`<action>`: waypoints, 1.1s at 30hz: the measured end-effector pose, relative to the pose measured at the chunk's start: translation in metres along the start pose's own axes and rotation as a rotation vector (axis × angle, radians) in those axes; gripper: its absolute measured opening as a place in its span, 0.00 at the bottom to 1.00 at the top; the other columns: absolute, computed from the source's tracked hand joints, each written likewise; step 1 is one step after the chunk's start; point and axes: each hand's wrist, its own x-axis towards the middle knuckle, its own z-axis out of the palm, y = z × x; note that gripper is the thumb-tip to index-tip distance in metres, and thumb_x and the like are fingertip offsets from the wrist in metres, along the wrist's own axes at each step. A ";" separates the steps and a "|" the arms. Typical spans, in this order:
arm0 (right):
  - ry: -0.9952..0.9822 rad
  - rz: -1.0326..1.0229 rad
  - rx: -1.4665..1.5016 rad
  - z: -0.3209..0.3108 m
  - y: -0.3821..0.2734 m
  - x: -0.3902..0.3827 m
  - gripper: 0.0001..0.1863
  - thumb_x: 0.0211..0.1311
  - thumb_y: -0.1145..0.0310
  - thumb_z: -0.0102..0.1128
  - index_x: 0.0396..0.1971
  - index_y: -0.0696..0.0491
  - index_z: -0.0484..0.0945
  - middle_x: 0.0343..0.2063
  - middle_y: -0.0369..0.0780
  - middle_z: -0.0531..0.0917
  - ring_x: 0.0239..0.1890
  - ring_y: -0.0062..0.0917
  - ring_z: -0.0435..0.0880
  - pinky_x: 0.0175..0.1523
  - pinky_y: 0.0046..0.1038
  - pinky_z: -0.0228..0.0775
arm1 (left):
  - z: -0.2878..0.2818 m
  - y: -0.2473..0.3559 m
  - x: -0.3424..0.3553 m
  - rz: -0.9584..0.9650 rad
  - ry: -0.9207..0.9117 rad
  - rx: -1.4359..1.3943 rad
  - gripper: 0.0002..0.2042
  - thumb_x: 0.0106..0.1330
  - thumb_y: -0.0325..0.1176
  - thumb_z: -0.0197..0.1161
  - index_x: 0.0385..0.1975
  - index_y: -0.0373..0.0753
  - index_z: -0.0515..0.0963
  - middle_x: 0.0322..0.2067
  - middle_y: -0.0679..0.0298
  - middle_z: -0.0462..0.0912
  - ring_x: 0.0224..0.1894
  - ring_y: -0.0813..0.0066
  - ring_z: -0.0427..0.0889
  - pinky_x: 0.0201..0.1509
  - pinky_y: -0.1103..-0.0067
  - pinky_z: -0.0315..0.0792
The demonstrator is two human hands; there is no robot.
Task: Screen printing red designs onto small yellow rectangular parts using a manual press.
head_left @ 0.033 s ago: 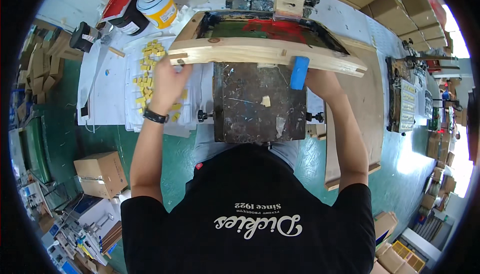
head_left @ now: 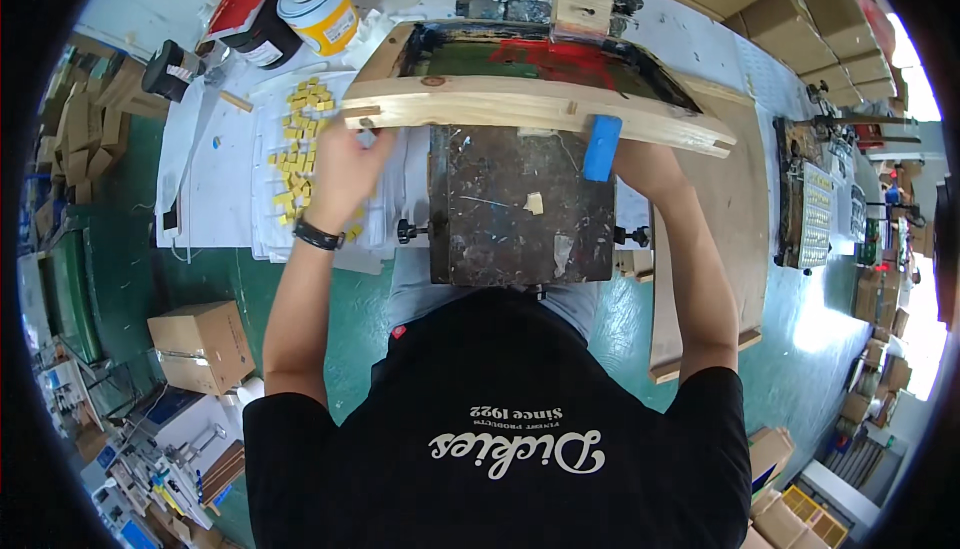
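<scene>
1. Evidently, the step in hand is handling a pale wooden rectangular frame (head_left: 490, 107) around a dark green screen smeared with red (head_left: 460, 61). It lies over the middle of the white worktop (head_left: 215, 184), toward the far edge, its near rail apparently tilted up above a dark, stained rectangular plate (head_left: 490, 244).

2. The left hand (head_left: 348, 174) is at the frame's near left corner, thumb bent inward just below the rail. Blur and the wood obscure the fingertips, so whether these fingers grip the corner or only touch it cannot be told.

3. The right hand (head_left: 645, 164) reaches under the near rail toward its right end, beside an upright blue rectangular strip (head_left: 601, 149). The rail and strip hide its fingers; I cannot say whether they are spread or closed, nor whether the strip is held or fixed to the frame.

4. On the plate, at the worktop's near edge, lies a small pale yellow chip (head_left: 534, 204), apart from both hands. Small yellow blocks (head_left: 292, 162) are scattered toward the worktop's left edge, just beside the left hand.

5. As I judge it, the next move calls for steady control of the near rail from both ends, with fingers kept out of the gap between frame and plate.
</scene>
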 end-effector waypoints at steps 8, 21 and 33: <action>0.094 -0.303 -0.252 0.005 0.006 0.010 0.16 0.65 0.68 0.72 0.50 0.56 0.86 0.44 0.44 0.91 0.41 0.39 0.88 0.45 0.39 0.79 | 0.050 0.065 0.008 0.064 -0.103 -0.137 0.11 0.66 0.32 0.70 0.44 0.35 0.87 0.36 0.56 0.91 0.30 0.60 0.85 0.34 0.70 0.76; 0.485 0.458 -0.003 -0.096 0.166 -0.067 0.09 0.62 0.69 0.72 0.39 0.57 0.89 0.31 0.40 0.90 0.31 0.35 0.85 0.40 0.33 0.78 | 0.115 0.089 0.029 0.295 -0.239 0.114 0.15 0.73 0.33 0.66 0.55 0.32 0.84 0.47 0.52 0.91 0.44 0.53 0.90 0.47 0.68 0.81; 0.471 0.733 -0.356 -0.134 0.276 -0.059 0.14 0.62 0.57 0.70 0.40 0.49 0.92 0.32 0.42 0.91 0.35 0.39 0.88 0.44 0.39 0.80 | 0.120 0.091 0.017 0.263 -0.175 0.144 0.14 0.73 0.32 0.68 0.52 0.31 0.86 0.49 0.53 0.92 0.46 0.56 0.90 0.48 0.70 0.81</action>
